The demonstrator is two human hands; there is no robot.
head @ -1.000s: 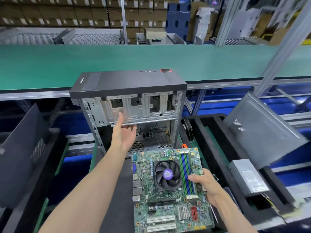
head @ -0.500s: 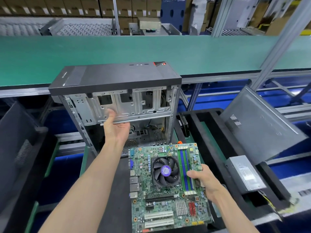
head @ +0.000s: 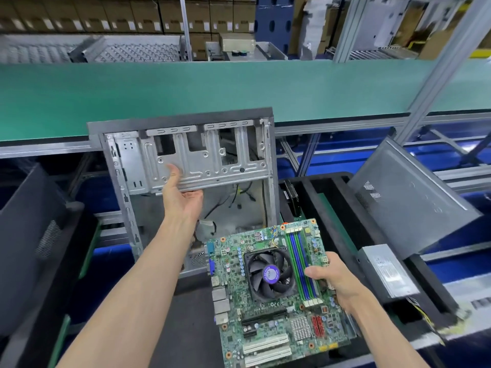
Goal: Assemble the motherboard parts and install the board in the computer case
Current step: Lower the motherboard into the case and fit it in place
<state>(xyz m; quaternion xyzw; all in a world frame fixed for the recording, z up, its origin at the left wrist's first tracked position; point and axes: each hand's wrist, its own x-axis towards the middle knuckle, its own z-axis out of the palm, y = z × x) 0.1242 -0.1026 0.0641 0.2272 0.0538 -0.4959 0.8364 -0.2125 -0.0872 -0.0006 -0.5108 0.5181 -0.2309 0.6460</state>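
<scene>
While the left hand [head: 183, 197] is gripping the case [head: 186, 166] by its drive-bay bracket, the right hand [head: 333, 277] is holding the board [head: 271, 296] in front of it.

Left grip: thumb lying on the bracket face, fingers hooking under its lower edge, tipping the open side toward the camera. Right grip: closed on the board's right edge, thumb lying across the RAM sticks [head: 301, 264], fingers underneath, out of sight. Board is hanging low, just in front of the case opening, not yet inside. Fan [head: 269, 273] and RAM are already sitting fitted. Board looks stiff but fragile and fan-heavy in the middle, so one-hand edge hold is probably flexing it. Better holding by bare edges, two hands, off the sticks and sockets. Loose cables [head: 233, 200] are dangling in the bay and could be snagging underneath.
</scene>
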